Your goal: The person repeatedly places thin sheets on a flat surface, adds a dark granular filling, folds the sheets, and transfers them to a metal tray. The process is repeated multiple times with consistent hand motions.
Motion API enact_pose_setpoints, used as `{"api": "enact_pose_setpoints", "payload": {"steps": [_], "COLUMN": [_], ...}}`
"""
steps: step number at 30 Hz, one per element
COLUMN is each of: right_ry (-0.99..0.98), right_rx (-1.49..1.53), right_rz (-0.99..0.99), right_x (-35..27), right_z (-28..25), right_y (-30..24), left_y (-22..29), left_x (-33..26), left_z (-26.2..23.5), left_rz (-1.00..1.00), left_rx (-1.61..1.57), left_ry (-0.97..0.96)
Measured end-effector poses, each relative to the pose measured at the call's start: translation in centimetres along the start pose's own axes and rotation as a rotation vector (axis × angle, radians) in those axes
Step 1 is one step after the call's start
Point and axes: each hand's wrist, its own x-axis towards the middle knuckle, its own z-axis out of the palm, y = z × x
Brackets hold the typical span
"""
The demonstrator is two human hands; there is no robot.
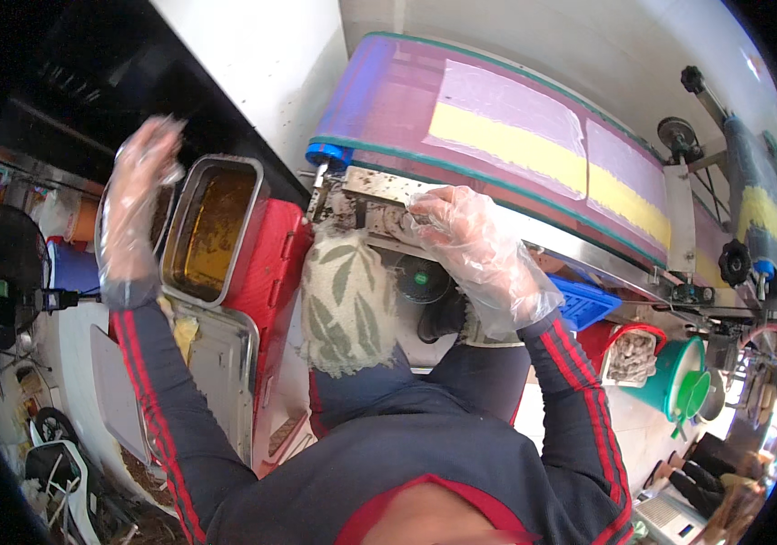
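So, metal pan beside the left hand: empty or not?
Not empty: a yellow-brown, oily-looking layer shows inside the uncovered metal pan. Depth: cannot tell.

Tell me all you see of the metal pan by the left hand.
The metal pan is deep and rectangular, silvery, with rounded corners and a raised rim. It is uncovered, with amber-brown contents, apparently liquid. It sits between the gloved left hand and a red box; contact with either is unclear.
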Motion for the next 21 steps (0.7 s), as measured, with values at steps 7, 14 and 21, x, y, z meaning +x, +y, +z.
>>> {"api": "enact_pose_setpoints", "payload": {"steps": [7,14,21], "right_ry": [0.083,0.241,0.416], "right_rx": [0.071,0.059,-0.249], "right_rz": [0.165,0.287,0.277], "right_x": [-4.8,-5.8,-0.4], "right_z": [-2.7,-6.5,-9.3], "right_y": [1.4,5.6,19.0], "left_y": [13.3,17.1,12.0], "left_x": [4.2,1.6,13.4], "left_z": [31.4,49.7,37.8], "left_rz": [0.305,1.014,0.564], "left_rx": [-0.086,0.499,0.198], "left_ry": [-0.382,-0.311,0.165]}}
